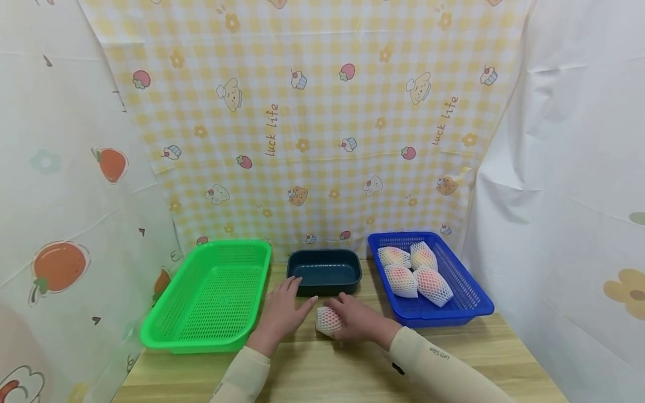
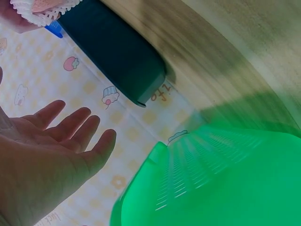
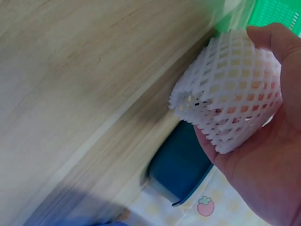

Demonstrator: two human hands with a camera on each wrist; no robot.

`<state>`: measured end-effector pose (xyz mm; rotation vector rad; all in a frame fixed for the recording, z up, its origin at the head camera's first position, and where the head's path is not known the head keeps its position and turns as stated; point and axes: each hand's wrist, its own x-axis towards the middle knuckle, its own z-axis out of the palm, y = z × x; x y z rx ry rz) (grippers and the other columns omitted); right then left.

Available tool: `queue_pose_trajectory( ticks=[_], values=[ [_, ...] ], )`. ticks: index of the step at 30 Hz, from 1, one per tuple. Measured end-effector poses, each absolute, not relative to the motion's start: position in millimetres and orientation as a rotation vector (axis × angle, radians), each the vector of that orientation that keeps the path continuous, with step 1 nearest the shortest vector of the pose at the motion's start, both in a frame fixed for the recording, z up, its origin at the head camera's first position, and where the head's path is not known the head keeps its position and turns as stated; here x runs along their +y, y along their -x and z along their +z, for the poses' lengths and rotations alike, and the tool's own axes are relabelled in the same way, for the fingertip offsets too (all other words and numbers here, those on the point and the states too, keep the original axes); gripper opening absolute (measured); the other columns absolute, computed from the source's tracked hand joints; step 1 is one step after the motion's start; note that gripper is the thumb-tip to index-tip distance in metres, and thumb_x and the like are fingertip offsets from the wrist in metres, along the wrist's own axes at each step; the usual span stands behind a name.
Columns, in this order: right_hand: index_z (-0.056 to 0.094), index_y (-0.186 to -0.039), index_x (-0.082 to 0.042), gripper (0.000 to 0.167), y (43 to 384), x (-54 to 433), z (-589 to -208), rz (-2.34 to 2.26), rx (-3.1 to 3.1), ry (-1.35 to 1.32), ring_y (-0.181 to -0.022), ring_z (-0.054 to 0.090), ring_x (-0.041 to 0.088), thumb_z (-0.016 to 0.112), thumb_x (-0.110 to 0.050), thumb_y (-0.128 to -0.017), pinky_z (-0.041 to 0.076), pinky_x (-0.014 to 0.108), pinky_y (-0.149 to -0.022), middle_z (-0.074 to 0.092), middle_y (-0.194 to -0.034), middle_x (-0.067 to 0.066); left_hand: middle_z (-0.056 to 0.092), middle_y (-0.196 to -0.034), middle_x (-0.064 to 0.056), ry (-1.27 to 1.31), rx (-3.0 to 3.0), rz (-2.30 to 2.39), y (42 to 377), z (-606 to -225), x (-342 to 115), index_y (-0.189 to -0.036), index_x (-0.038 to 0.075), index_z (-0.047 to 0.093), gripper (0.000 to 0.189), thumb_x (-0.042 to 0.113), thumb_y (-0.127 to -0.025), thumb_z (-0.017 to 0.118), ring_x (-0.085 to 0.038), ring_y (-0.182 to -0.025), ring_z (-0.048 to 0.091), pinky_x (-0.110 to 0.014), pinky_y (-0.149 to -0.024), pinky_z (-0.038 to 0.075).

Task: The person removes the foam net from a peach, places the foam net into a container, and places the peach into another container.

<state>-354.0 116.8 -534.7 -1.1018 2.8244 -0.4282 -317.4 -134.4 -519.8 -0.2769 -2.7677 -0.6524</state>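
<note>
My right hand point(image 1: 359, 319) grips a reddish-yellow fruit in a white foam net point(image 1: 328, 321) above the wooden table, in front of the dark teal bin. The right wrist view shows the thumb and palm around the net sleeve point(image 3: 230, 84); the fruit's exact kind is hidden by the mesh. My left hand point(image 1: 284, 311) hovers left of the fruit, its fingers spread and holding nothing, between the green basket and the bin. In the left wrist view the left hand point(image 2: 56, 146) has loosely extended fingers. Several similar net-wrapped fruits point(image 1: 402, 281) lie in the blue basket.
A green basket point(image 1: 151, 336) with no fruit in it stands at the left. The dark teal bin point(image 1: 325, 290) stands at the back centre, and the blue basket point(image 1: 463, 280) at the right. Behind them hangs a checkered cloth point(image 1: 322, 112), with white patterned cloths at both sides.
</note>
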Motion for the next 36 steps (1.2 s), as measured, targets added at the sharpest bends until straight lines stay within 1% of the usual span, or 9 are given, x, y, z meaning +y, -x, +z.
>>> queue_pose_trajectory(
  ticks=[8,15,19,22,26,31,36],
  values=[
    [0.052,-0.16,-0.024,0.083,352.4,117.3,-530.6,-0.376,2.849,1.107,-0.109,0.062,0.014,0.089,-0.053,-0.091,0.06,0.041,-0.097,0.063,-0.132,0.001,0.048,-0.167,-0.024,0.263,-2.78,-0.661,316.3,-519.0,-133.5,-0.162,0.005,0.052,0.083,0.065,-0.107,0.062,-0.048,-0.155,0.043,-0.069,-0.124,0.034],
    [0.049,-0.163,-0.02,0.093,355.1,120.4,-529.1,-0.44,2.849,1.142,-0.123,0.064,0.019,0.089,-0.061,-0.089,0.058,0.046,-0.105,0.064,-0.143,0.002,0.048,-0.166,-0.024,0.271,-2.769,-0.664,315.3,-519.7,-133.5,-0.161,0.005,0.053,0.082,0.065,-0.107,0.063,-0.048,-0.154,0.044,-0.07,-0.122,0.036],
    [0.05,-0.163,-0.017,0.094,355.2,124.1,-521.5,-0.514,2.849,1.117,-0.133,0.062,0.023,0.087,-0.063,-0.09,0.056,0.048,-0.109,0.061,-0.152,0.004,0.049,-0.166,-0.024,0.294,-2.749,-0.687,315.3,-518.6,-134.4,-0.158,0.005,0.056,0.08,0.065,-0.106,0.063,-0.048,-0.152,0.046,-0.071,-0.121,0.038],
    [0.05,-0.164,-0.016,0.092,352.9,128.5,-511.4,-0.577,2.845,1.092,-0.137,0.061,0.026,0.085,-0.063,-0.093,0.056,0.049,-0.11,0.059,-0.155,0.006,0.052,-0.163,-0.023,0.346,-2.741,-0.707,315.5,-516.1,-135.7,-0.156,0.005,0.059,0.077,0.064,-0.106,0.065,-0.046,-0.15,0.05,-0.067,-0.119,0.042],
    [0.051,-0.164,-0.017,0.09,348.6,136.4,-496.8,-0.688,2.83,1.088,-0.137,0.062,0.029,0.084,-0.062,-0.094,0.057,0.052,-0.107,0.058,-0.157,0.008,0.054,-0.161,-0.02,0.453,-2.757,-0.718,314.4,-512.7,-138.0,-0.155,0.006,0.059,0.073,0.059,-0.107,0.067,-0.043,-0.146,0.054,-0.062,-0.118,0.047],
    [0.048,-0.166,-0.018,0.09,345.9,148.4,-487.1,-0.797,2.819,1.062,-0.141,0.061,0.031,0.082,-0.063,-0.095,0.056,0.055,-0.108,0.053,-0.164,0.008,0.054,-0.161,-0.017,0.592,-2.756,-0.799,310.8,-507.7,-140.5,-0.157,0.008,0.059,0.069,0.054,-0.107,0.069,-0.042,-0.148,0.053,-0.062,-0.119,0.046],
    [0.048,-0.167,-0.021,0.092,345.6,158.7,-482.9,-0.85,2.837,1.013,-0.146,0.057,0.029,0.082,-0.066,-0.093,0.053,0.055,-0.112,0.048,-0.169,0.006,0.055,-0.161,-0.016,0.646,-2.751,-0.821,309.2,-502.5,-141.8,-0.157,0.008,0.058,0.069,0.056,-0.108,0.068,-0.04,-0.149,0.052,-0.061,-0.12,0.045]
  ],
)
